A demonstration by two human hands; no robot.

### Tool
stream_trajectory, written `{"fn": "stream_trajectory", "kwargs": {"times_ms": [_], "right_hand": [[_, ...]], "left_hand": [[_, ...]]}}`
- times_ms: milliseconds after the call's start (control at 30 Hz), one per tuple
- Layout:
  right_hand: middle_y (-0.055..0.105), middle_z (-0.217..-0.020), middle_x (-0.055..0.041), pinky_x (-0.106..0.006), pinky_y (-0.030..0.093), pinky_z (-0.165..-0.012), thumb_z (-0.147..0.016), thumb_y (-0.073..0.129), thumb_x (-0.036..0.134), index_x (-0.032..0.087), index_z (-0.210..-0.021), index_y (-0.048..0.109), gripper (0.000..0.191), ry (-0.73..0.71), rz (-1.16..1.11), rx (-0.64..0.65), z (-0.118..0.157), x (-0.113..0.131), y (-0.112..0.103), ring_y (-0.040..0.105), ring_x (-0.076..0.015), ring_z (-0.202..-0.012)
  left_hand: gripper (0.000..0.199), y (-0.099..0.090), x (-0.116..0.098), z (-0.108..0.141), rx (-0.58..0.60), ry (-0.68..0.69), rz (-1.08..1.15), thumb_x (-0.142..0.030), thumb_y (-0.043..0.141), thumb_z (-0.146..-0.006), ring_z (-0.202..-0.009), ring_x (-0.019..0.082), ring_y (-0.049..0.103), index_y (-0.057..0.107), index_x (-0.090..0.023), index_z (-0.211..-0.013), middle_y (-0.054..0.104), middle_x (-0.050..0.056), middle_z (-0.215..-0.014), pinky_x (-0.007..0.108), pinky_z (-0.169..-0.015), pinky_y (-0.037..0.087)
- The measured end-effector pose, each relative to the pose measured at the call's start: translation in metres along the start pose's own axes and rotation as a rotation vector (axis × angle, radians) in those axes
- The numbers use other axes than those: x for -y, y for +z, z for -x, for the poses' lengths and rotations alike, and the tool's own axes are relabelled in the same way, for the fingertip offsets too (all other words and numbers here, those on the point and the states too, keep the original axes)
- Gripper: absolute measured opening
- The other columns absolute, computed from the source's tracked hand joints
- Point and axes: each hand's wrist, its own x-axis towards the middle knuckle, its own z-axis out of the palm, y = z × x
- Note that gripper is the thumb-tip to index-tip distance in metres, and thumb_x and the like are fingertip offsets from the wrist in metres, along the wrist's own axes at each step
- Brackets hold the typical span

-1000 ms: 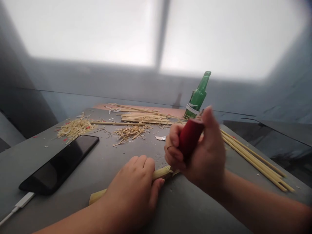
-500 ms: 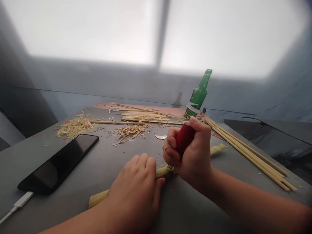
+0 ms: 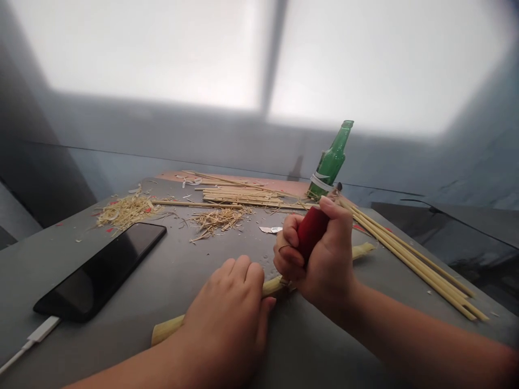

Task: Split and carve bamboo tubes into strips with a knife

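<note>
My left hand (image 3: 233, 308) is closed over a thick yellow-green bamboo stick (image 3: 168, 328), pressing it down on the grey table. The stick slants from lower left to upper right, and both hands cover parts of it. My right hand (image 3: 318, 254) is a fist around the dark red handle (image 3: 312, 232) of a tool, thumb resting on its top end. The tool's working end points down at the stick, just right of my left hand. My fist hides most of that end, so its kind does not show.
A black phone (image 3: 103, 270) with a white cable (image 3: 42, 329) lies left. Behind are piles of shavings (image 3: 125, 210) and thin sticks (image 3: 243, 195). A green bottle (image 3: 330, 159) stands tilted in view at the back. Long sticks (image 3: 409, 259) lie along the right side.
The view has shifted slightly. Both hands keep their grips, and the red-handled tool stays at nearly the same spot on the bamboo stick.
</note>
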Motion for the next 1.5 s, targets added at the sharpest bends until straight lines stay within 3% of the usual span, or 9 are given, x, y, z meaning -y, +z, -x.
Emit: {"fn": "stream_trajectory", "kwargs": {"times_ms": [200,467,767,1133,1500], "right_hand": [[0.033,-0.031,0.0046,-0.021,0.018,-0.028,-0.066,0.052,0.068,0.022,-0.040,0.047,0.053,0.002,0.002,-0.018,0.000,0.003,0.002,0.023,-0.0070,-0.025],[0.032,-0.032,0.0033,-0.024,0.018,-0.029,-0.073,0.042,0.067,0.023,-0.040,0.047,0.056,-0.094,-0.076,0.002,0.009,0.032,0.005,0.025,-0.0085,-0.025],[0.031,-0.030,0.0042,-0.022,0.016,-0.028,-0.072,0.043,0.064,0.023,-0.040,0.044,0.052,0.000,-0.026,-0.060,-0.009,-0.002,-0.003,0.022,-0.0082,-0.024],[0.031,-0.033,0.0020,-0.027,0.016,-0.032,-0.075,0.042,0.063,0.023,-0.042,0.045,0.053,-0.057,-0.043,-0.013,0.003,0.023,0.008,0.024,-0.0095,-0.027],[0.035,-0.033,0.0033,-0.025,0.020,-0.032,-0.065,0.052,0.064,0.023,-0.041,0.050,0.048,-0.035,0.001,0.036,0.005,0.000,-0.005,0.026,-0.0099,-0.029]], "left_hand": [[0.021,0.001,0.000,0.001,-0.016,0.009,-0.005,-0.031,0.040,-0.097,-0.099,0.031,0.056,0.058,-0.020,-0.100,0.060,0.011,-0.105,0.048,-0.088,0.048],[0.019,-0.003,-0.003,0.002,0.000,-0.014,-0.015,-0.031,0.041,-0.098,-0.098,0.030,0.056,0.057,-0.019,-0.099,0.059,0.011,-0.104,0.047,-0.088,0.049],[0.020,-0.001,-0.001,0.002,-0.017,0.001,-0.014,-0.032,0.041,-0.099,-0.097,0.030,0.056,0.057,-0.020,-0.098,0.059,0.010,-0.103,0.047,-0.088,0.049],[0.022,-0.003,0.000,0.002,-0.014,0.007,-0.014,-0.030,0.040,-0.098,-0.096,0.031,0.057,0.058,-0.018,-0.100,0.059,0.011,-0.103,0.049,-0.086,0.050],[0.022,-0.002,-0.002,0.003,-0.027,0.019,-0.015,-0.031,0.041,-0.098,-0.098,0.031,0.057,0.058,-0.018,-0.099,0.061,0.011,-0.104,0.049,-0.088,0.050]]}}
